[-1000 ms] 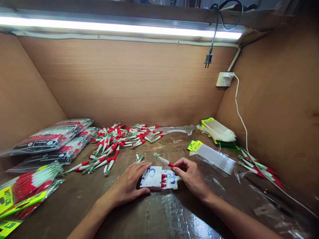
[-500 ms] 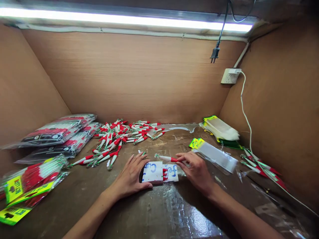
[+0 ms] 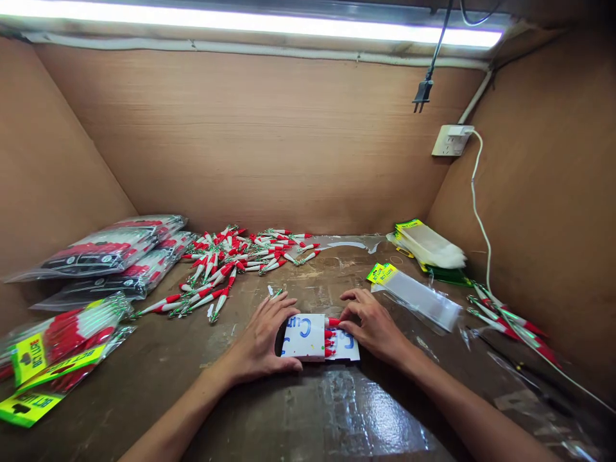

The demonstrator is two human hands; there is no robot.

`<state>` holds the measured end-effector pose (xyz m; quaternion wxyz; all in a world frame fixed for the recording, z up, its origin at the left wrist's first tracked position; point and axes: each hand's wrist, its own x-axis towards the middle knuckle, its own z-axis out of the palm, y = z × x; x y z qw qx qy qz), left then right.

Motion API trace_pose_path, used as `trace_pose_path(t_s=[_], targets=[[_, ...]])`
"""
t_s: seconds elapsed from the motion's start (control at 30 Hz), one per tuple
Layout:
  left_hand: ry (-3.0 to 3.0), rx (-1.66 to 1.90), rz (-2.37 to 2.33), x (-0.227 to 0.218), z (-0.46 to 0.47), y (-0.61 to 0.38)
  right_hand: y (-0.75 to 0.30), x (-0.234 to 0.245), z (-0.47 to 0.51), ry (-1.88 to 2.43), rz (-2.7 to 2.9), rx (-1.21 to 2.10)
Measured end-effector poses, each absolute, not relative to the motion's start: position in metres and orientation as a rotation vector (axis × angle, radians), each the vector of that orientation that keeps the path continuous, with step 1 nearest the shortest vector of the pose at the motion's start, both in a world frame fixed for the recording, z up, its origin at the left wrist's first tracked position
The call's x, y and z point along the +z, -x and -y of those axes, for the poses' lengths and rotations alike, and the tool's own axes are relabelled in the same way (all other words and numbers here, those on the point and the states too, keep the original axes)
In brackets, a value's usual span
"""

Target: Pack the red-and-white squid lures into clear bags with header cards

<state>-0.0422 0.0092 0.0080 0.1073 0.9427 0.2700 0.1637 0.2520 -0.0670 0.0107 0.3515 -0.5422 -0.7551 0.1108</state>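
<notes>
My left hand holds a small white card sleeve with blue handwriting by its left end, thumb at the near side and fingers at the far side. Several red lure tips stick out of the sleeve's right end, over a written flap. My right hand pinches a red and white squid lure at its red end; its white part is mostly hidden in the sleeve. Beyond my left hand lies a loose pile of the same red and white lures.
Packed bags of lures are stacked at left, with yellow-headed packs nearer me. Clear header bags lie at right, before another stack. A white cable runs down from the socket past more lures.
The lure in my right hand was outside, above the sleeve; now most of it is inside the sleeve. The view has shifted slightly.
</notes>
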Motion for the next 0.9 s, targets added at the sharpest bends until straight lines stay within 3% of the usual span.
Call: trace_pose_path(t_s=[0.53, 0.77, 0.9], targets=[[-2.730, 0.500, -0.739, 0.007, -0.008, 0.042, -0.241, 0.002, 0.073, 1.266, 2.090, 0.436], [-2.520, 0.827, -1.527, 0.008, -0.031, 0.063, -0.248, 0.008, 0.069, 1.301, 1.949, 0.469], [-2.259, 0.758, -1.540, 0.006, -0.038, 0.071, -0.249, 0.007, 0.066, 1.335, 1.840, 0.425]])
